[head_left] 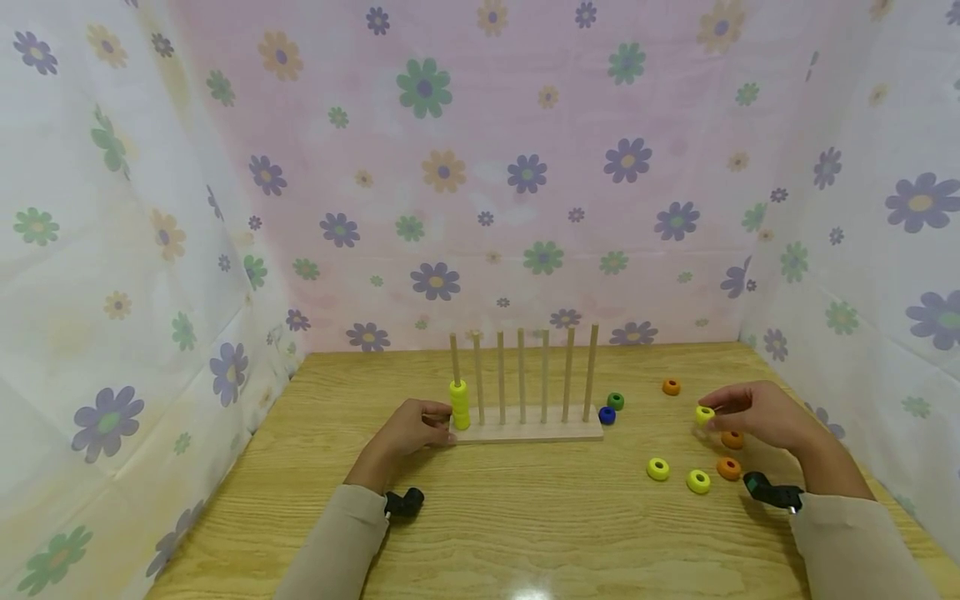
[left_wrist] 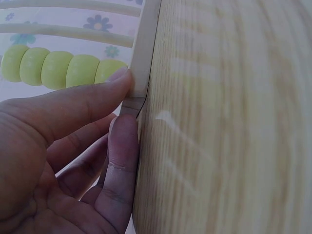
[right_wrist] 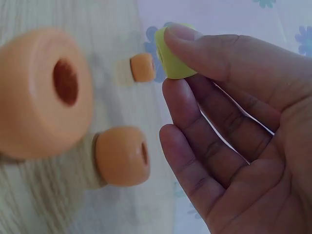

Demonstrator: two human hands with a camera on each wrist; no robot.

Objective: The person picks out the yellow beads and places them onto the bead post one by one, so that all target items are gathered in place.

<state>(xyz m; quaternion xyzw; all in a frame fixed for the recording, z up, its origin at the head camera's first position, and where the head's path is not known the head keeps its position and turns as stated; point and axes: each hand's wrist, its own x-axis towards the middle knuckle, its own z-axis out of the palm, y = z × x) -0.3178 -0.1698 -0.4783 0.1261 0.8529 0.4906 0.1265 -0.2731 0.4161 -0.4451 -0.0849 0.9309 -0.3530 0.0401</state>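
A wooden peg rack [head_left: 525, 427] stands on the table, with several upright pegs along its base. Several yellow beads [head_left: 460, 406] are stacked on its leftmost peg. My left hand [head_left: 412, 427] holds the left end of the base, its thumb [left_wrist: 109, 90] against the wood beside the lowest bead. Over at the right, my right hand [head_left: 757, 412] pinches a yellow bead [right_wrist: 178, 56] between thumb and fingertips, raised off the table. Below and around that hand lie orange beads [right_wrist: 124, 156]. Two more yellow beads [head_left: 657, 469] rest nearer the front.
Close to the rack's right end sit a green bead [head_left: 616, 401] and a blue bead [head_left: 607, 415]. An orange bead [head_left: 671, 387] lies farther back. Flowered cloth [head_left: 487, 208] hangs behind the wooden table [head_left: 525, 517] and along both sides.
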